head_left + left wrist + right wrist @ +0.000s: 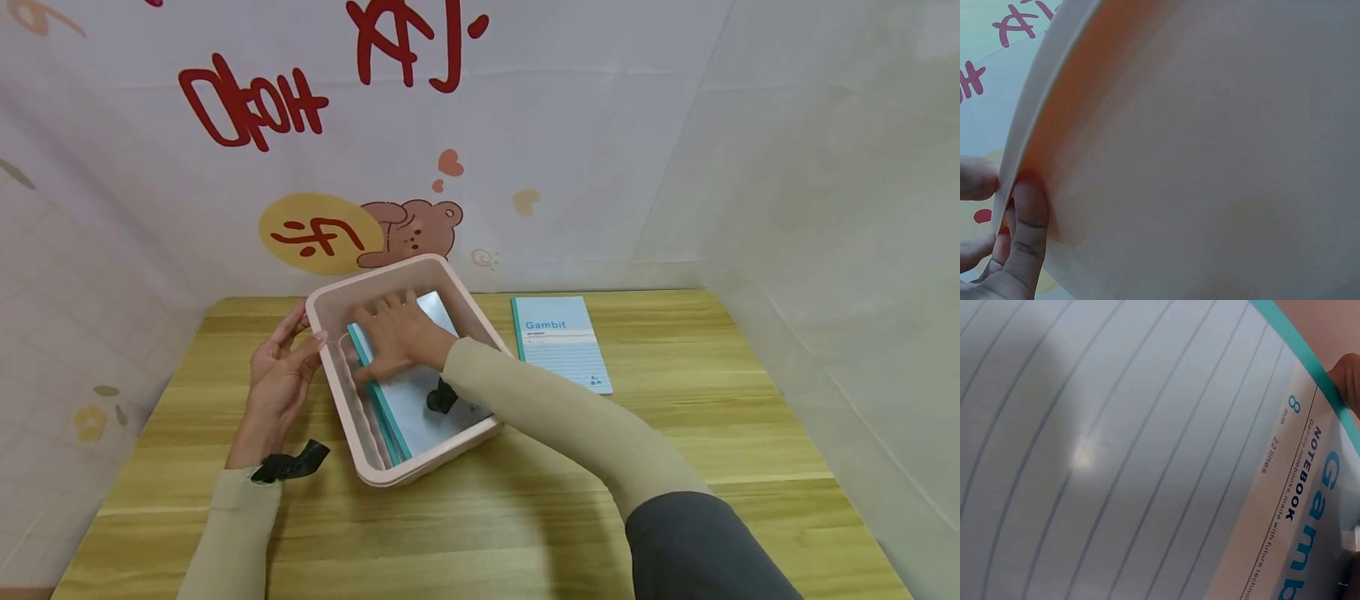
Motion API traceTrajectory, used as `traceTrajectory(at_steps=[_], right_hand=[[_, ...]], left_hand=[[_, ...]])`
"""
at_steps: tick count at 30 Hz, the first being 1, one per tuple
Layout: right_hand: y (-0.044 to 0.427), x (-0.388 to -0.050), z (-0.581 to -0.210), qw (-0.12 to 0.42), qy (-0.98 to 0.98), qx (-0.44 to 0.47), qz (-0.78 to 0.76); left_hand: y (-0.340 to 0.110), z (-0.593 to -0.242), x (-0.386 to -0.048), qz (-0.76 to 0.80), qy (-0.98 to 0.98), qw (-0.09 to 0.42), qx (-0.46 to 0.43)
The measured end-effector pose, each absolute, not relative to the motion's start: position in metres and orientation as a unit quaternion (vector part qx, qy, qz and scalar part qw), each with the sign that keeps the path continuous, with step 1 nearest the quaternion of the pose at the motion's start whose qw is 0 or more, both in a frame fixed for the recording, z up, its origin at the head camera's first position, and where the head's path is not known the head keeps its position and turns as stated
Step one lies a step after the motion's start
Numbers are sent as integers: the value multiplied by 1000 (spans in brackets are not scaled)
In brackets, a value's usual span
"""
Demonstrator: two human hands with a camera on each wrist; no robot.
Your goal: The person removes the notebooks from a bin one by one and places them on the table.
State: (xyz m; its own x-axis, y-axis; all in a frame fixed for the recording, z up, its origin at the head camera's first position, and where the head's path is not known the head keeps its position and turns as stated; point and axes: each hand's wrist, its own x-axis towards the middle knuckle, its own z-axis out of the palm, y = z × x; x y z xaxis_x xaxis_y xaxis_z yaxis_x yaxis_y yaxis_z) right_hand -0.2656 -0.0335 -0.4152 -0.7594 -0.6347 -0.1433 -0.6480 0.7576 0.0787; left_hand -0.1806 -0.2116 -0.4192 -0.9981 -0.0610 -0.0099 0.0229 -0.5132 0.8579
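A pale pink plastic bin (341, 408) sits turned at an angle on the table. My left hand (281, 379) pinches its left rim, and in the left wrist view the fingers (1029, 231) lie on both sides of that rim. Inside the bin lies a light blue notebook (431, 421) with a teal spine; another teal spine shows just beneath it. My right hand (401, 333) reaches in with fingers spread across the top notebook's upper part, the thumb at its spine. In the right wrist view the lined cover (1147, 456) fills most of the picture, with the thumb (1346, 378) at the teal edge.
A matching Gambit notebook (562, 346) lies flat on the wooden table (675, 433), right of the bin. Behind the table hangs a white printed backdrop (600, 125), with further white sheets at both sides.
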Motion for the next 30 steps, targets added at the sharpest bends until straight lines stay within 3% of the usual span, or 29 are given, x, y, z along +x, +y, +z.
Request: traceTrajectory(at_steps=[9,30], right_hand=[[-33,-267,-402,11,934,-354,38],[-22,-266,-355,-22,933,-359,-4]], left_hand=[[-212,-419,-180,-868,-496,24,20],[-210,-419,-180,-868,-495,22,13]])
